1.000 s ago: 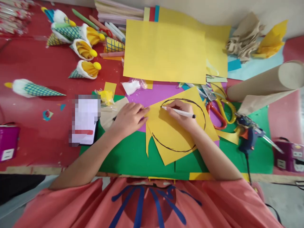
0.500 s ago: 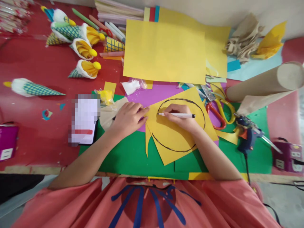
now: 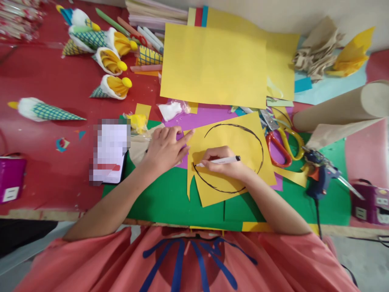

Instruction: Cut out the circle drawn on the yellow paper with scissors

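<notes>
My right hand is closed around a white marker with a black end. Its tip meets a yellow paper sheet at the left end of a dark curved line. That line forms a large rough circle with a gap on its left side. My left hand lies with fingers apart at the sheet's left edge, the index fingertip on the paper. A dark object, mostly hidden, shows beside the left palm. Below the left fingers, a narrow pointed strip of yellow paper sticks out.
Scissors with red and yellow handles lie right of the sheet, near a blue glue gun. A phone is at left. Large yellow sheets lie behind, paper cones at back left, a cardboard roll at right.
My right hand has moved down and slightly left with the marker, from the circle's upper left to its lower left. The yellow sheet has turned slightly. My left index finger is stretched further out.
</notes>
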Demonstrator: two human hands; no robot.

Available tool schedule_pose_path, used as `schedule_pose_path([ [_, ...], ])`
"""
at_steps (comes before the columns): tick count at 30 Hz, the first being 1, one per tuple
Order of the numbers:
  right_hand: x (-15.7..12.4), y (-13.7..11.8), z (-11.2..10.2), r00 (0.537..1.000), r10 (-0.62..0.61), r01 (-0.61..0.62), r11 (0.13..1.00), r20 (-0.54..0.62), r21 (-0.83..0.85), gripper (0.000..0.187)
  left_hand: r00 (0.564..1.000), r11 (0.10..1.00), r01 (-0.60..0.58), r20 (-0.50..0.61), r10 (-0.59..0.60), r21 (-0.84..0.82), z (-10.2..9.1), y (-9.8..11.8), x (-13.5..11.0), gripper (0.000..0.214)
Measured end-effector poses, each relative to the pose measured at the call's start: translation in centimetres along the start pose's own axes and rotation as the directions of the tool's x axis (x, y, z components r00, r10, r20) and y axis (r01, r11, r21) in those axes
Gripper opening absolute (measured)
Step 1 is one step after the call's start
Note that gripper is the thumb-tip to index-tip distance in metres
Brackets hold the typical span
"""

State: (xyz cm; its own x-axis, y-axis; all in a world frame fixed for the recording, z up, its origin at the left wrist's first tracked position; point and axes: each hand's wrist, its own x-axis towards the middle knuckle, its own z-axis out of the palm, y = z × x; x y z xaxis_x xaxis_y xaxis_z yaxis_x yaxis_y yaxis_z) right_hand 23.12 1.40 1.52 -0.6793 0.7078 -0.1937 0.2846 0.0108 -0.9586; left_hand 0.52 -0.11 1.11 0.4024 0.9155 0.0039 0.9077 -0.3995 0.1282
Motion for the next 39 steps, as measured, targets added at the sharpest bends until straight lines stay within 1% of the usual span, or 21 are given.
schedule_pose_path([
  [6,0.1,-0.2,-0.1,1.000,-0.012,0.012,0.999,0.012,-0.039,0.021,1.000,1.000,-0.013,-0.022,0.013,0.000,0.0,-0.1,0.0,0.045],
  [8,0.2,-0.1,0.0,1.000,-0.020,0.020,0.998,-0.004,-0.051,0.021,1.000,1.000,-0.010,-0.025,0.010,-0.006,0.0,0.0,0.0,0.045],
  [10,0.4,0.2,0.0,0.996,-0.041,0.036,0.998,-0.084,-0.055,0.021,1.000,1.000,-0.010,-0.022,0.010,0.000,-0.1,0.0,0.0,0.045],
  [12,0.4,0.4,0.0,0.982,-0.053,0.046,0.998,-0.181,-0.043,0.021,1.000,1.000,-0.010,-0.015,0.010,0.012,-0.1,0.0,0.0,0.045],
  [13,0.4,0.5,0.0,0.976,-0.051,0.045,0.998,-0.211,-0.037,0.021,1.000,1.000,-0.010,-0.012,0.011,0.017,-0.1,0.0,0.0,0.045],
  [14,0.4,0.6,0.0,0.976,-0.046,0.041,0.999,-0.212,-0.028,0.021,1.000,1.000,-0.011,-0.010,0.011,0.023,-0.1,0.0,0.0,0.045],
  [15,0.4,0.5,-0.1,0.982,-0.040,0.037,0.999,-0.186,-0.020,0.020,1.000,1.000,-0.012,-0.011,0.012,0.027,-0.1,0.0,0.0,0.045],
  [17,0.2,0.4,-0.1,0.995,-0.032,0.031,0.999,-0.090,-0.012,0.019,1.000,0.999,-0.014,-0.017,0.015,0.031,-0.1,0.0,0.0,0.044],
  [19,0.1,0.1,-0.2,1.000,-0.025,0.024,1.000,-0.011,-0.013,0.018,1.000,0.999,-0.015,-0.023,0.016,0.030,0.0,0.0,0.0,0.044],
  [20,0.1,0.0,-0.2,1.000,-0.020,0.020,1.000,0.007,-0.018,0.019,1.000,1.000,-0.015,-0.025,0.016,0.027,0.0,0.0,-0.1,0.044],
  [22,0.1,0.0,-0.1,1.000,-0.016,0.017,0.999,0.007,-0.040,0.019,1.000,1.000,-0.017,-0.024,0.017,0.020,0.0,0.0,-0.1,0.044],
  [24,0.3,0.2,0.0,0.998,-0.041,0.038,0.997,-0.039,-0.069,0.019,1.000,1.000,-0.019,-0.022,0.019,0.019,0.0,0.0,0.0,0.044],
  [25,0.4,0.3,0.1,0.994,-0.061,0.054,0.995,-0.088,-0.083,0.019,1.000,1.000,-0.019,-0.020,0.020,0.023,0.0,0.0,0.0,0.044],
  [28,0.5,0.7,0.3,0.956,-0.079,0.059,0.995,-0.282,-0.077,0.020,1.000,0.999,-0.020,-0.019,0.020,0.040,0.0,0.0,0.0,0.045],
  [29,0.5,0.8,0.3,0.943,-0.066,0.049,0.997,-0.327,-0.060,0.020,1.000,0.999,-0.018,-0.020,0.019,0.039,0.0,0.0,0.0,0.045],
  [30,0.5,0.8,0.2,0.940,-0.055,0.042,0.998,-0.338,-0.045,0.020,1.000,0.999,-0.016,-0.023,0.017,0.035,0.0,0.0,0.0,0.045],
  [31,0.5,0.8,0.2,0.948,-0.054,0.045,0.998,-0.313,-0.037,0.020,1.000,1.000,-0.014,-0.026,0.015,0.027,0.0,0.0,0.0,0.045],
  [33,0.3,0.7,0.0,0.977,-0.080,0.074,0.997,-0.199,-0.039,0.020,0.999,1.000,-0.013,-0.031,0.014,0.011,0.0,0.0,0.0,0.044],
  [35,0.2,0.5,-0.2,0.991,-0.101,0.097,0.994,-0.093,-0.046,0.019,0.999,1.000,-0.013,-0.034,0.013,0.009,0.0,0.0,0.0,0.044],
  [37,0.3,0.4,-0.2,0.992,-0.101,0.098,0.994,-0.071,-0.050,0.019,0.999,1.000,-0.015,-0.032,0.016,0.022,0.0,0.0,0.0,0.043],
  [39,0.4,0.4,0.0,0.986,-0.109,0.101,0.993,-0.126,-0.067,0.018,0.999,0.999,-0.021,-0.027,0.022,0.035,0.0,0.0,0.0,0.044],
])
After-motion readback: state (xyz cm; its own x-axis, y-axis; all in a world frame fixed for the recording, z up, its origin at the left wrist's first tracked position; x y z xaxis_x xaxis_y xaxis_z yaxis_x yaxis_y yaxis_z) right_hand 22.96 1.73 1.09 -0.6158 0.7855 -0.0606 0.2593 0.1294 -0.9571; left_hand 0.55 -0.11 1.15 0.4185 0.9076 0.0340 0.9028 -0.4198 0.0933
